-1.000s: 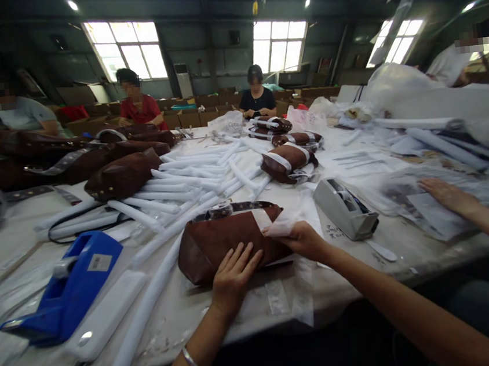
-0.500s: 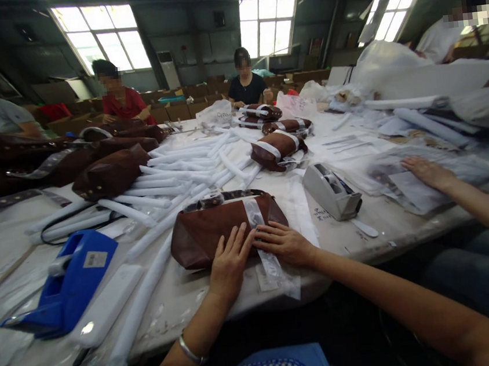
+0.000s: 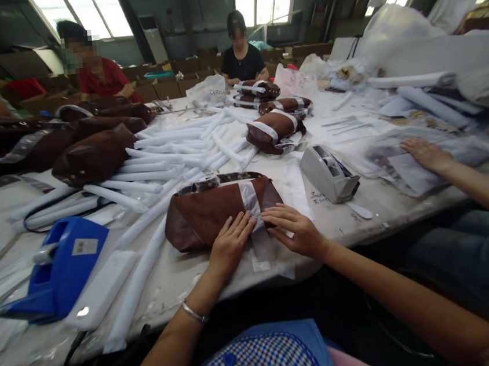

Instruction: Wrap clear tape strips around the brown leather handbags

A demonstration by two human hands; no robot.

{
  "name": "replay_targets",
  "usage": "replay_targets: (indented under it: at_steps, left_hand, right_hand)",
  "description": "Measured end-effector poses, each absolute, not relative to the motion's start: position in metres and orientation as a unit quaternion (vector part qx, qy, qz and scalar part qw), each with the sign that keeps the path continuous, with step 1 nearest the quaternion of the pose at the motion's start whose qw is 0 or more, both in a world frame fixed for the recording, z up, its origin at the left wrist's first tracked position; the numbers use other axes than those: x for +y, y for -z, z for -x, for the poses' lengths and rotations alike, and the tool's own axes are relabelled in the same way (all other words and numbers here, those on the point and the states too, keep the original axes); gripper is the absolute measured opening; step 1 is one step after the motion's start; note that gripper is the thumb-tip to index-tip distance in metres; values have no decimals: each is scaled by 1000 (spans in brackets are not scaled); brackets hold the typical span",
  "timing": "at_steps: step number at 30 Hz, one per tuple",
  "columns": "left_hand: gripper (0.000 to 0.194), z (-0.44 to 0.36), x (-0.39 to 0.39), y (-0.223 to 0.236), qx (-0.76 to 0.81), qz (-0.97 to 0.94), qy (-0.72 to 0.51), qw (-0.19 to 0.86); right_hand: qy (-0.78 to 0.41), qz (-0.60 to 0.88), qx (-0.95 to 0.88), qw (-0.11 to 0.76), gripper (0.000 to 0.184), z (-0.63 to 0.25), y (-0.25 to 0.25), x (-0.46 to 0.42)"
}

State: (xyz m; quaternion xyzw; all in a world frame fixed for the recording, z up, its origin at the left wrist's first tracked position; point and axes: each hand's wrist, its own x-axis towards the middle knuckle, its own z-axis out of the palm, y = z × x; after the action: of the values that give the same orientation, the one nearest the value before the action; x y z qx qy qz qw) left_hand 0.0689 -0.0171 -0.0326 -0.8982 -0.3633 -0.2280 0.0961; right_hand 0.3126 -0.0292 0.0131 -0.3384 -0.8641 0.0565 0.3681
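Observation:
A brown handbag lies on the table in front of me, its dark handle along the far side. Around its right part runs a pale, translucent strip, whose loose end hangs over the near side onto the table. My left hand rests on the bag's near face with fingers stretched out, the tips at the strip's left edge. My right hand is at the bag's right end, fingers extended and slightly apart, touching the bag just right of the strip.
A blue tape dispenser stands at left, a grey one at right. White rolled tubes lie beyond the bag, with more brown bags behind. A co-worker's hand presses a clear plastic bag at right. Other people sit across the table.
My right hand has shifted rightward off the strip, its fingers lifting a little. My left hand stays on the bag. The camera has tilted down, and another hand shows at the far right.

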Motion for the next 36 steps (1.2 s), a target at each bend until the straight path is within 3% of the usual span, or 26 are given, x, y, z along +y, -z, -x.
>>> replay_targets:
  at_steps: [5,11,16,21,29,36]
  left_hand:
    - [61,-67,-15,33,-356,902,229,81]
    - [70,-70,-20,19,-367,895,252,1]
    - [52,-74,-17,26,-382,874,299,29]
    - [40,-73,-12,42,-359,873,317,91]
    - [39,-75,-14,38,-367,870,315,94]
    - [39,-75,-14,39,-366,867,322,97]
  right_hand:
    - [12,371,-889,269,63,-294,2,-9]
    - [67,410,-876,246,72,-286,15,-12]
    - [74,412,-875,246,71,-285,17,-9]
    - [52,366,-891,263,64,-298,12,-34]
    - [8,302,-925,229,38,-301,24,-79]
    - [73,280,-930,225,24,-291,29,-62]
